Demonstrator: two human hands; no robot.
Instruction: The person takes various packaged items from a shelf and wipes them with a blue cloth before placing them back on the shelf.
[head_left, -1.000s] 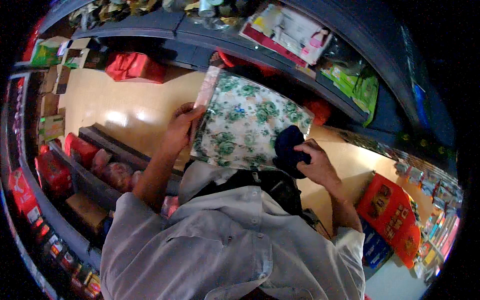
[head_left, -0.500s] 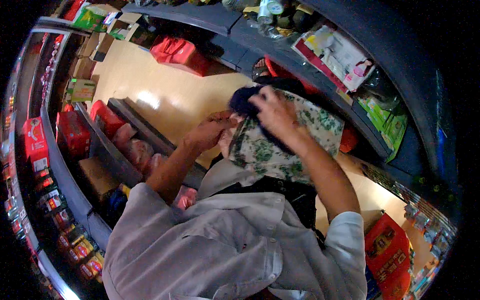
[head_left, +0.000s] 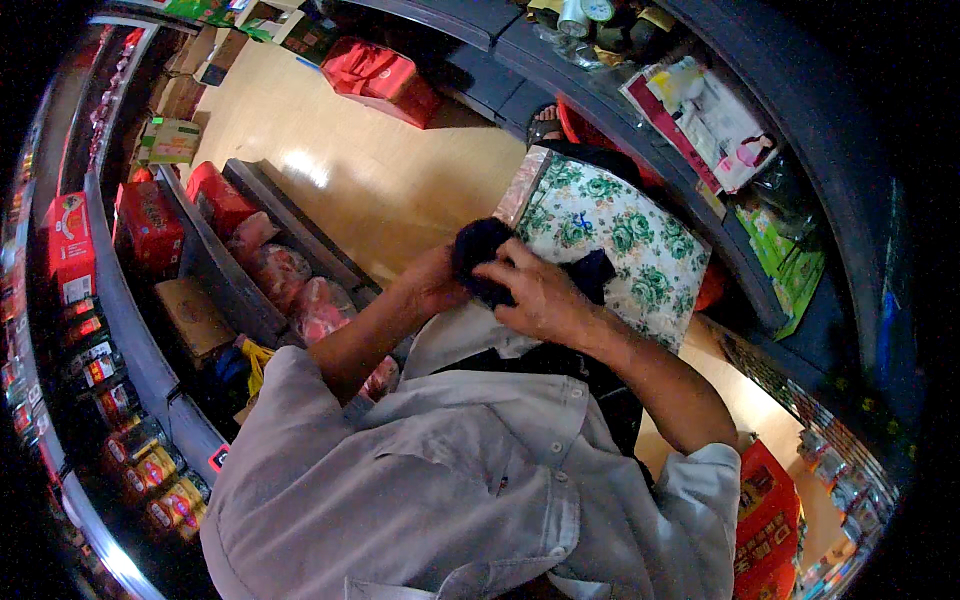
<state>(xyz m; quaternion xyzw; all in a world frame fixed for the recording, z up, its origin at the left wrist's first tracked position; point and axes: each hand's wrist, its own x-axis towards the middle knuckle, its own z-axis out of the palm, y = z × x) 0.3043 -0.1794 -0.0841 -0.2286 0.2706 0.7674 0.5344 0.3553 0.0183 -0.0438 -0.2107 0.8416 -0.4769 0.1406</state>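
Observation:
A bunched dark navy cloth [head_left: 482, 252] is between my two hands, over my lap. My left hand [head_left: 438, 280] is closed on its left side, the fingertips hidden by the cloth. My right hand [head_left: 540, 298] pinches it from the right with bent fingers. A dark end of the cloth sticks out to the right past my right hand. Under and beyond my hands lies a flat board [head_left: 645, 235] covered in white with green roses. On it is a small blue thing [head_left: 581, 222] too small to name.
Dark shelving [head_left: 540, 75] runs along the far right, bearing a picture box [head_left: 700, 125] and green packets [head_left: 775, 255]. A red bag-like box [head_left: 375, 80] stands on the floor. At left, shelves hold red boxes [head_left: 150, 230], bagged goods [head_left: 285, 270] and a brown carton [head_left: 195, 318].
Both hands have come down closer to my body with the navy cloth. More of the flowered board's surface now shows beyond them.

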